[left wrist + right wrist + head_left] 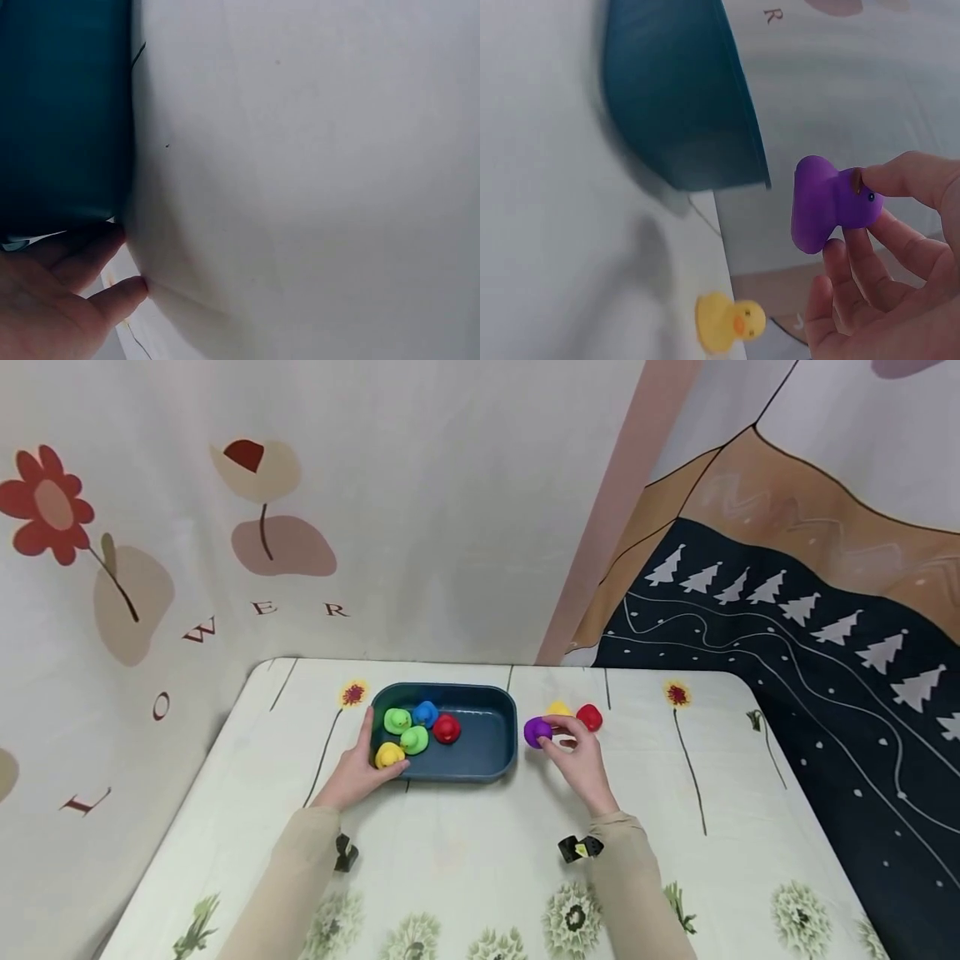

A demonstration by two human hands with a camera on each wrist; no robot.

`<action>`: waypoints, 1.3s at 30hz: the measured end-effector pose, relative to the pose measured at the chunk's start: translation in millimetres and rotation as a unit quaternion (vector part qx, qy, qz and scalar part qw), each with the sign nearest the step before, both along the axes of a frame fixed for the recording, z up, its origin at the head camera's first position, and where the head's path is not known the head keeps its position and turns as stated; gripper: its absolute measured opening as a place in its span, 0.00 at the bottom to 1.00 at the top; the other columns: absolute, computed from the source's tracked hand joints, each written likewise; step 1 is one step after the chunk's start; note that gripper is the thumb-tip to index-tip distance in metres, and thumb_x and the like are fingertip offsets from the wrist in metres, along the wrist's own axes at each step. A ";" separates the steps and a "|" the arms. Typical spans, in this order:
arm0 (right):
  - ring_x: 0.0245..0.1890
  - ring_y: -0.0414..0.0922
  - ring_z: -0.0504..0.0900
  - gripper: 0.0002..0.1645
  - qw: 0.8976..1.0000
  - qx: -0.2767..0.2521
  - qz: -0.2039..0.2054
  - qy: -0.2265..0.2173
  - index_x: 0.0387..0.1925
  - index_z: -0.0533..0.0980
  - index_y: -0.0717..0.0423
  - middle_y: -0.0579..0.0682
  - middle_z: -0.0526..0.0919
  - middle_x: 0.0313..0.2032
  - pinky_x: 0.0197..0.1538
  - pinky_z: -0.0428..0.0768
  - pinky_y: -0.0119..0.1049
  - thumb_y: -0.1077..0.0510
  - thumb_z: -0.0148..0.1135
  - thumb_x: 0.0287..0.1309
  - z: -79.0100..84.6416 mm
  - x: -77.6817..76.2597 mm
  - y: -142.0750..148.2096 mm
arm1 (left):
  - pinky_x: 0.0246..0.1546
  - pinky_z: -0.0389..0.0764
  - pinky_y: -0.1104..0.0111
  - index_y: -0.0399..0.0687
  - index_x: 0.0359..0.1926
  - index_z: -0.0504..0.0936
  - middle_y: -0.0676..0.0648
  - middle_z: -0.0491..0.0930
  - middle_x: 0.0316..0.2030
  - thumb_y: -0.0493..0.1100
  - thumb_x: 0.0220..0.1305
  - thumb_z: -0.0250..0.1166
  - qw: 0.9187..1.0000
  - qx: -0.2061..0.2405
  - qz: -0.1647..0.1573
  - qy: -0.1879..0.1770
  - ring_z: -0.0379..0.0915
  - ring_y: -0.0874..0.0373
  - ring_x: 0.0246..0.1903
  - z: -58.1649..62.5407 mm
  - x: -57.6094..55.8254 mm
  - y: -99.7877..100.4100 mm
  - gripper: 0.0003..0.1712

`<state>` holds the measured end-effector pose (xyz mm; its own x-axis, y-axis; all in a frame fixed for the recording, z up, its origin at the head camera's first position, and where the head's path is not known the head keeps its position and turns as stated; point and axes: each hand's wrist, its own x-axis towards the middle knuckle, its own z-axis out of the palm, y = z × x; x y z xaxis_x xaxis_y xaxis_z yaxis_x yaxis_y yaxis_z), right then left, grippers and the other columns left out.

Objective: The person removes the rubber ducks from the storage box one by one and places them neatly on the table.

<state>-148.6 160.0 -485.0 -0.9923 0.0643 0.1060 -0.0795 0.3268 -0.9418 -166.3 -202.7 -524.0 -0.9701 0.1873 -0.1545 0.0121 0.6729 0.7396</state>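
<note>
A pale hanging [450,510] rose beyond the white, flower-printed table [465,852] bearing a blue tray [483,739]. My left hand [360,772], fingers spread, touched the tray's left end; my right hand [582,766] pinched a purple duck [534,732] just right of it. Letters [200,631] on the hanging's left read L, O, W, E, R.

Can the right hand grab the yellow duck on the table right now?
Probably not yet: the right hand is already pinching the purple toy duck, so its fingers look busy. The yellow toy duck is close by, though, and nothing else seems in the way.
</note>
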 end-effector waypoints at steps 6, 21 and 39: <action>0.50 0.54 0.76 0.19 1.000 0.018 -0.010 -0.012 0.52 0.77 0.64 0.60 0.79 0.49 0.51 0.73 0.46 0.66 0.64 0.59 -7.3 -1.9 23.0 | 0.59 0.62 0.40 0.54 0.75 0.24 0.23 0.56 0.66 0.63 0.58 0.66 1.000 -0.017 0.003 -0.010 0.63 0.29 0.60 0.0 4.6 -1.6 0.66; 0.50 0.53 0.76 0.19 0.997 0.070 -0.039 -0.016 0.53 0.76 0.64 0.60 0.78 0.51 0.44 0.73 0.28 0.67 0.63 0.59 -13.4 -5.5 82.4 | 0.59 0.62 0.39 0.54 0.75 0.23 0.23 0.54 0.67 0.64 0.58 0.66 1.000 -0.013 0.007 -0.014 0.62 0.28 0.59 -1.4 4.1 -3.3 0.67; 0.51 0.58 0.74 0.18 0.989 0.148 0.016 -0.008 0.53 0.75 0.69 0.66 0.76 0.51 0.44 0.73 0.27 0.70 0.60 0.60 -21.1 -19.3 139.1 | 0.59 0.61 0.38 0.57 0.75 0.22 0.25 0.53 0.68 0.64 0.58 0.66 1.000 -0.007 0.008 -0.019 0.60 0.29 0.61 3.0 0.4 1.9 0.67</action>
<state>-167.9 299.1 -506.1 -0.9951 0.0021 0.0992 -0.0791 0.5866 -0.8060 -165.9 -200.7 -521.0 -0.9664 0.1696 -0.1930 -0.0260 0.6829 0.7301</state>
